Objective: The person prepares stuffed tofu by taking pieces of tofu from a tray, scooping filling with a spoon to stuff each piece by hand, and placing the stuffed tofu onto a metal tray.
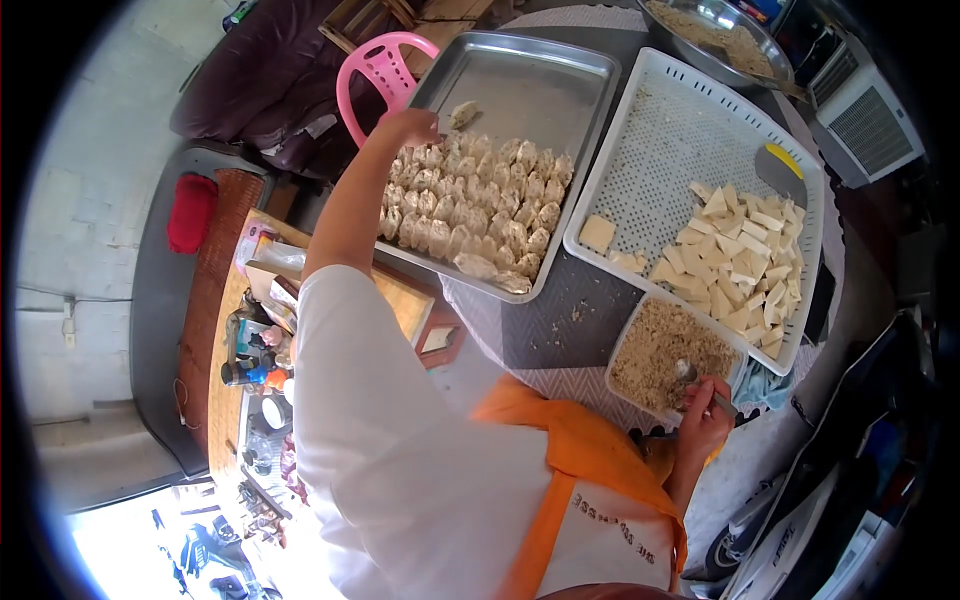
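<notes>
My left hand reaches over the left side of a metal tray, its fingers pressed together at the rows of filled pieces; what they hold, if anything, is hidden. One separate piece lies just right of this hand. In my right hand is a metal spoon, its bowl resting in a white container of crumbly filling. Beyond that container, a white perforated tray holds pale cut wedges and a squarish piece.
A yellow-handled scraper lies in the perforated tray's right side. Behind it stands a metal bowl of filling. A pink chair is near my left hand. A wooden table with bottles stands at the left.
</notes>
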### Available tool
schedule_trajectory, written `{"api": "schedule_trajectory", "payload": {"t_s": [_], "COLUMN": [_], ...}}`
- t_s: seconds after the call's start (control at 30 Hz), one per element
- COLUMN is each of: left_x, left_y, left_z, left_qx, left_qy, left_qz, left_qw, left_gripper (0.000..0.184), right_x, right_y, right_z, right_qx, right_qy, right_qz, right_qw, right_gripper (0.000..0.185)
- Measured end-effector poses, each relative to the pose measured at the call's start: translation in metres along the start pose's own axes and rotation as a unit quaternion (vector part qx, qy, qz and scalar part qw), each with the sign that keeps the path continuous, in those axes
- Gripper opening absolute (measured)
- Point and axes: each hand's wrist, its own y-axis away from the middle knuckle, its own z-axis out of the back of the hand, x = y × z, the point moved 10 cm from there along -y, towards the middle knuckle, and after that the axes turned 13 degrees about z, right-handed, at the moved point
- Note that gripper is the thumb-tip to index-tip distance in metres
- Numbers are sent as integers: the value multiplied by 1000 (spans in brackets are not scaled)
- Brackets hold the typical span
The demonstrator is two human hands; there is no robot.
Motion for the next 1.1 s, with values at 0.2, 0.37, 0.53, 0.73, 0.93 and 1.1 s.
{"api": "schedule_trajectory", "payload": {"t_s": [0.2, 0.37, 0.53, 0.73, 0.93, 1.1], "left_x": [7, -5, -7, 6, -6, -40], "left_y": [-11, 8, 16, -1, -2, -15], "left_z": [4, 41, 42, 34, 63, 68], "left_qx": [-1, -161, -190, -150, -241, -276], "left_qy": [135, 42, -94, -101, 49, 132], "left_qz": [-20, -48, 18, 57, -8, -83], "left_qw": [991, 985, 977, 982, 969, 948], "left_gripper": [29, 20, 16, 18, 28, 29], "right_x": [4, 0, -1, -2, -6, -4], "right_y": [-1, 1, 0, 1, 2, 1], "right_z": [0, 0, -1, 0, -1, 0], "right_qx": [-1, -4, 2, -1, -7, -3], "right_qy": [-1, 2, 4, 5, -3, 14], "right_qz": [-3, 4, -3, 4, -8, 3], "right_qw": [1000, 1000, 1000, 1000, 1000, 1000], "right_gripper": [20, 20, 20, 19, 18, 19]}}
